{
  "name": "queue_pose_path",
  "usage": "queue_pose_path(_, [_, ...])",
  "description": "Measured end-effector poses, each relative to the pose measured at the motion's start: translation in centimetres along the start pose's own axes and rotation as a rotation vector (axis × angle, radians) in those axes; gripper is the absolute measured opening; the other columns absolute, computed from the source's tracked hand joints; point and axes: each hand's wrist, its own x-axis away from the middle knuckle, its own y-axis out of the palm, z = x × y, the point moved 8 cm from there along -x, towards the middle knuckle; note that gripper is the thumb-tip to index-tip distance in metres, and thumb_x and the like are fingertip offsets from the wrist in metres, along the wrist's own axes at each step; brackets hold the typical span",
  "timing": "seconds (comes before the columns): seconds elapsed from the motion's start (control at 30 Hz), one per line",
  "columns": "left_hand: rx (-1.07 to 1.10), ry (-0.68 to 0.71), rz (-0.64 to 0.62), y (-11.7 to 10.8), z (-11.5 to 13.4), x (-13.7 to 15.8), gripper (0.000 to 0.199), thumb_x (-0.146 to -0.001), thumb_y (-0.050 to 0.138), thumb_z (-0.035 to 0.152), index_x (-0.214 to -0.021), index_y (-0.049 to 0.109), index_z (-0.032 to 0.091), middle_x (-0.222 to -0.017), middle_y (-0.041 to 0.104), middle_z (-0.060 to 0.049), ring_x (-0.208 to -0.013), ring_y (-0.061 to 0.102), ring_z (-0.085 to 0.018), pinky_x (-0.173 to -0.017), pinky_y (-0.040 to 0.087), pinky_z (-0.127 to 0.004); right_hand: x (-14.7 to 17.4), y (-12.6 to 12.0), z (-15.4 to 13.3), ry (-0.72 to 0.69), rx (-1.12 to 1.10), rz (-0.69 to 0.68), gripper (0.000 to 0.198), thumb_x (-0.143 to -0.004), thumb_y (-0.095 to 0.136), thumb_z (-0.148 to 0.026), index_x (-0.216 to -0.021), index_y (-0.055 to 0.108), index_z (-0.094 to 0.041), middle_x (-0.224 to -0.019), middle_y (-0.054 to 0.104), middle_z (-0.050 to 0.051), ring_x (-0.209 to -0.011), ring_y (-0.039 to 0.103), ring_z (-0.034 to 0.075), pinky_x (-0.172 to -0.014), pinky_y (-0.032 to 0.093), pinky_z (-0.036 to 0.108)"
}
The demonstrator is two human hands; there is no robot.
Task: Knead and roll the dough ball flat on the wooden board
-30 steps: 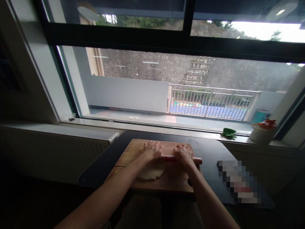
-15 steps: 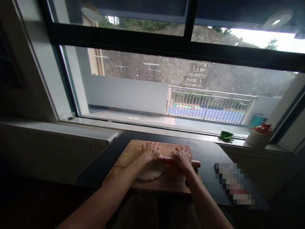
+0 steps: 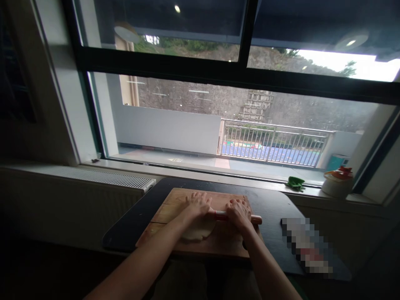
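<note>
My left hand (image 3: 200, 203) lies over the left part of a wooden rolling pin (image 3: 256, 219), fingers bent forward across it. My right hand (image 3: 239, 211) rests on the same pin nearer its right end, fingers curved over the top. Between the hands a red band on the pin shows. Under the left hand and forearm is a flat, pale sheet of dough (image 3: 198, 231) with an uneven near edge, partly hidden by that arm. The dough lies on a wooden cutting board (image 3: 215, 246), which has a dark hole near its lower right corner.
The board stands on a dark table (image 3: 271, 208) before a large window. A pixelated flat item (image 3: 308, 246) lies on the right side. On the sill are a green object (image 3: 295, 183) and a pale container with an orange top (image 3: 339, 181). A radiator (image 3: 103, 177) is at the left.
My view has tilted up slightly, so the scene sits lower in the picture. Both hands stay on the rolling pin, with little visible shift against the board.
</note>
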Motion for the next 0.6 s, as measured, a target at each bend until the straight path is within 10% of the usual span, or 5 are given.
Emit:
queue_pose_path(0.33, [0.033,-0.104,0.017,0.9,-1.2,-4.6,0.047,-0.082,0.024,0.052,-0.102,0.055,0.022,-0.112,0.057,-0.012,-0.11,0.044,-0.03,-0.088,0.033,-0.049,-2.9,1.1,0.4,0.017,-0.016,-0.083,0.037,-0.082,0.032,-0.036,-0.1,0.06,-0.018,-0.11,0.055,0.011,-0.106,0.044,0.023,-0.088,0.029,0.033])
queue_pose_path(0.6, [0.029,-0.003,0.13,-0.9,0.1,-1.1,0.043,-0.085,0.027,0.047,-0.099,0.055,0.019,-0.109,0.055,-0.011,-0.107,0.043,-0.027,-0.091,0.03,-0.046,-0.6,0.3,0.2,-0.003,-0.024,0.041,0.038,-0.083,0.032,-0.035,-0.105,0.058,-0.019,-0.109,0.055,0.01,-0.107,0.042,0.023,-0.09,0.027,0.034])
